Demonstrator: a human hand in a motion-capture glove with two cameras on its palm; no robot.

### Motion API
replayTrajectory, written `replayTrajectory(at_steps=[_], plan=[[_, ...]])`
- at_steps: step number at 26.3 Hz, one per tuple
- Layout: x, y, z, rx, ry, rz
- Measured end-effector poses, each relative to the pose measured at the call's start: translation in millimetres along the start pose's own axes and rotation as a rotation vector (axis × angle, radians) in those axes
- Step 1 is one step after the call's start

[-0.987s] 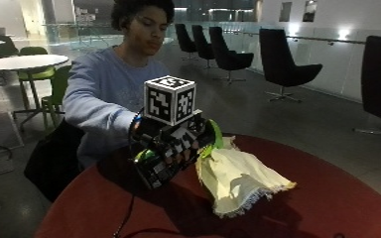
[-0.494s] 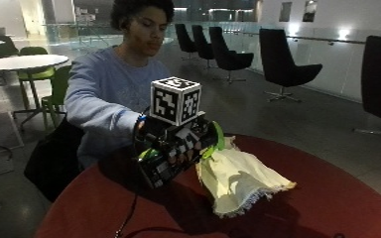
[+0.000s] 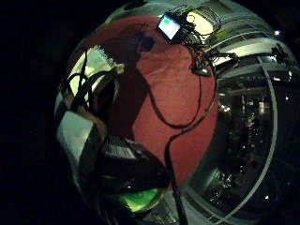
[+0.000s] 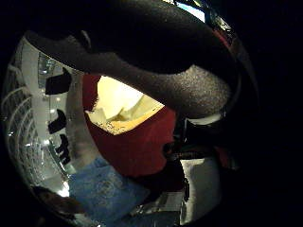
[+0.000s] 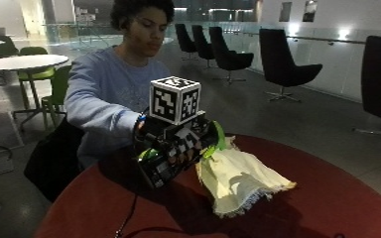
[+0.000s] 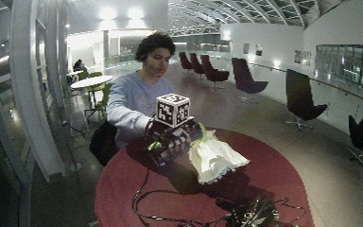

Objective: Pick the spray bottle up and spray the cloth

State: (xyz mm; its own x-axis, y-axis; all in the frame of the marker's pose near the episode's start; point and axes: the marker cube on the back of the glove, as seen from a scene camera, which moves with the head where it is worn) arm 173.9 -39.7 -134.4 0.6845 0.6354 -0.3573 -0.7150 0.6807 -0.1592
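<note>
Gloved right hand is raised over the red table, just beside the pale yellow cloth, which lies bunched on the tabletop with its fringed edge toward the camera. Spray bottle sits against the palm: dark body and green liquid fill the little-finger palm view, green parts peek out beside the glove in the outside view. Fingers look wrapped round it, so the hand appears to be gripping the bottle, though the glove rig hides most of the fingers. Judged step: aiming and squeezing. To do it well, nozzle should face the middle of the cloth, seen past the thumb in the thumb-side view; keep bottle near upright so the tube stays in liquid, hold off the fabric and avoid the cables on the table
</note>
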Motion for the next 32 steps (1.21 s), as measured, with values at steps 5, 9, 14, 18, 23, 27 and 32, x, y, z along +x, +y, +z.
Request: replayTrajectory(at_steps=[5,9,14,18,23,27,32], plan=[[-1,2,0,0.023,-0.050,-0.008],[-4,6,-4,0.066,-0.147,-0.039],[-21,17,-10,0.141,-0.301,-0.086],[-44,27,-13,0.232,-0.468,-0.136],[-85,42,-11,0.331,-0.676,-0.198],[-119,53,-8,0.359,-0.794,-0.258],[-162,65,-3,0.376,-0.975,-0.325]])
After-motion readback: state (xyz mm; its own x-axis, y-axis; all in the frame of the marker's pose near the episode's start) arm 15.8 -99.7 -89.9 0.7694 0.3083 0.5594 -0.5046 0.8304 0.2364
